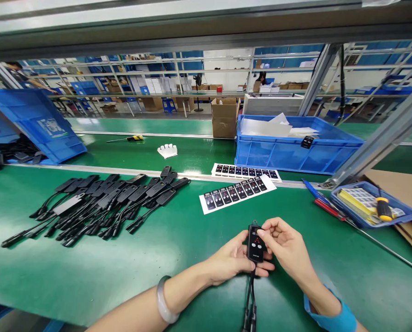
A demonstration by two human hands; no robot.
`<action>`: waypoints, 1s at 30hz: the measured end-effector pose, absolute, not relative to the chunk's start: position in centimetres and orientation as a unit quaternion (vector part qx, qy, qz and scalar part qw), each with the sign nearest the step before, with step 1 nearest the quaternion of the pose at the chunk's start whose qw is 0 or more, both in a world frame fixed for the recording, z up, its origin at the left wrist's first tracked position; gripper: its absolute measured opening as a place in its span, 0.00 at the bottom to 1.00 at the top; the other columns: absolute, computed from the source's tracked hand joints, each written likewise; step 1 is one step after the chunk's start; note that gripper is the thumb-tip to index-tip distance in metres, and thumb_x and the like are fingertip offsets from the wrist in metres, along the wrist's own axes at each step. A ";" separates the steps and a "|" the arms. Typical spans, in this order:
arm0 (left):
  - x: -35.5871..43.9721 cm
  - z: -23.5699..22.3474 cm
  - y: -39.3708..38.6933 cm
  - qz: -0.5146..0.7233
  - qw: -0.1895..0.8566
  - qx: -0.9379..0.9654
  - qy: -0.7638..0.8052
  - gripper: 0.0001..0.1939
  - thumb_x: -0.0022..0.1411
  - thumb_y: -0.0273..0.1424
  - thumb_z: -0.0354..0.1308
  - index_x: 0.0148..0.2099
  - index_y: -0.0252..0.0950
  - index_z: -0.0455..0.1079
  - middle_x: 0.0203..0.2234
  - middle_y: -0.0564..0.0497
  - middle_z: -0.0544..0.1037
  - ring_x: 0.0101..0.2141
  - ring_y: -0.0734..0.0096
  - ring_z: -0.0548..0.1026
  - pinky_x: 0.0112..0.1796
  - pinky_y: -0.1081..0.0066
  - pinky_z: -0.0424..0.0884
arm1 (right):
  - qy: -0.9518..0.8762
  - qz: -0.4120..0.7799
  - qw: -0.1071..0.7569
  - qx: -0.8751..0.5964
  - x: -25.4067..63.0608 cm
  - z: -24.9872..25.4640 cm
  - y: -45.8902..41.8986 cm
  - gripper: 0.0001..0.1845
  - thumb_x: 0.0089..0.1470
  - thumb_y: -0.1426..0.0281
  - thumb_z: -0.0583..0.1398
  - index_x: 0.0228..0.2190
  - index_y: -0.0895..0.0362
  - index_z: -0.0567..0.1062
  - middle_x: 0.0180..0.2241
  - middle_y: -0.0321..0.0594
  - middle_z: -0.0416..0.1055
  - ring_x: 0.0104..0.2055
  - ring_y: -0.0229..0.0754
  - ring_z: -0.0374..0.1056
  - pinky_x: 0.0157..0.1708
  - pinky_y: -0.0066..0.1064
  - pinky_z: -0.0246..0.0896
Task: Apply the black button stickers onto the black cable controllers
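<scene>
In the head view, my left hand (pixel 231 258) holds a small black controller (pixel 255 246) upright from its left side and from behind. Its face carries a black label with red marks and two pale buttons; a loop tops it and two black cables (pixel 250 299) hang below. My right hand (pixel 285 246) is closed, thumb and index finger pinched at the label's upper right corner, partly covering it. Beyond my hands lies a white sheet of black labels (pixel 238 193), with a second label sheet (pixel 245 171) behind it. To the left, many similar cabled controllers (pixel 122 193) lie heaped.
A blue crate (pixel 295 152) with white papers stands behind the label sheets. On the right are a small blue tray (pixel 372 203), a red-handled tool (pixel 330 210) and cardboard (pixel 403 189). A white glove (pixel 167 151), a screwdriver (pixel 134 138) and a tilted blue bin (pixel 36 124) lie further back.
</scene>
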State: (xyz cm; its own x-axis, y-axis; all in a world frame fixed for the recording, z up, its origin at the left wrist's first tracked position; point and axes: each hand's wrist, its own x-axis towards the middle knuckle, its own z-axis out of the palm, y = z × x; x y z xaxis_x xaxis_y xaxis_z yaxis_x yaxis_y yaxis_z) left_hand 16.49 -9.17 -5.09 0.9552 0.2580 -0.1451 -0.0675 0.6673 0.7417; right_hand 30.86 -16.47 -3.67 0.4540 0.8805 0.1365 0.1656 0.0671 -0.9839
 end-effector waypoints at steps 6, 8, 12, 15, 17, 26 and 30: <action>16.3 -5.0 -9.3 0.085 0.893 0.424 0.121 0.31 0.55 0.27 0.62 0.59 0.40 0.55 0.40 0.43 0.75 0.42 0.59 0.76 0.45 0.59 0.68 | -0.407 0.323 0.590 -0.618 30.5 -3.6 -16.6 0.17 0.48 0.57 0.64 0.29 0.57 0.67 0.20 0.31 0.61 0.18 0.33 0.58 0.13 0.21 0.59; 16.3 -5.2 -9.3 0.084 0.891 0.431 0.118 0.32 0.55 0.28 0.62 0.59 0.41 0.54 0.41 0.43 0.74 0.42 0.59 0.75 0.46 0.58 0.68 | -0.402 0.322 0.591 -0.620 30.5 -3.6 -16.5 0.17 0.48 0.57 0.64 0.28 0.57 0.66 0.19 0.31 0.60 0.17 0.32 0.57 0.13 0.21 0.59; 16.3 -5.5 -9.3 0.083 0.888 0.437 0.111 0.32 0.55 0.29 0.62 0.59 0.41 0.53 0.42 0.42 0.73 0.43 0.59 0.75 0.47 0.58 0.67 | -0.397 0.318 0.593 -0.624 30.5 -3.6 -16.5 0.17 0.47 0.57 0.64 0.28 0.57 0.66 0.19 0.30 0.60 0.16 0.32 0.57 0.12 0.21 0.58; 16.3 -5.5 -9.3 0.086 0.886 0.444 0.103 0.31 0.56 0.30 0.63 0.58 0.41 0.54 0.41 0.43 0.73 0.42 0.61 0.76 0.44 0.62 0.69 | -0.394 0.317 0.594 -0.626 30.5 -3.6 -16.4 0.17 0.47 0.58 0.64 0.28 0.57 0.66 0.18 0.30 0.61 0.16 0.32 0.57 0.12 0.21 0.58; 16.3 -5.4 -9.3 0.087 0.880 0.457 0.099 0.30 0.56 0.32 0.63 0.58 0.39 0.54 0.39 0.44 0.74 0.38 0.66 0.77 0.41 0.67 0.70 | -0.392 0.315 0.596 -0.626 30.5 -3.6 -16.5 0.17 0.47 0.58 0.64 0.28 0.57 0.66 0.18 0.30 0.61 0.16 0.32 0.58 0.12 0.21 0.58; 16.3 -5.2 -9.3 0.102 0.864 0.482 0.105 0.28 0.55 0.33 0.64 0.55 0.38 0.59 0.38 0.44 0.73 0.34 0.69 0.77 0.38 0.69 0.71 | -0.403 0.281 0.583 -0.647 30.9 -4.4 -16.3 0.17 0.48 0.58 0.63 0.34 0.57 0.67 0.21 0.30 0.59 0.17 0.33 0.58 0.13 0.21 0.58; 16.6 -4.9 -9.0 0.098 0.884 0.441 0.119 0.27 0.57 0.36 0.61 0.56 0.36 0.59 0.39 0.41 0.74 0.35 0.63 0.77 0.39 0.64 0.71 | -0.426 0.316 0.553 -0.642 31.3 -4.9 -16.0 0.22 0.49 0.57 0.62 0.42 0.56 0.66 0.29 0.35 0.62 0.27 0.38 0.64 0.15 0.22 0.62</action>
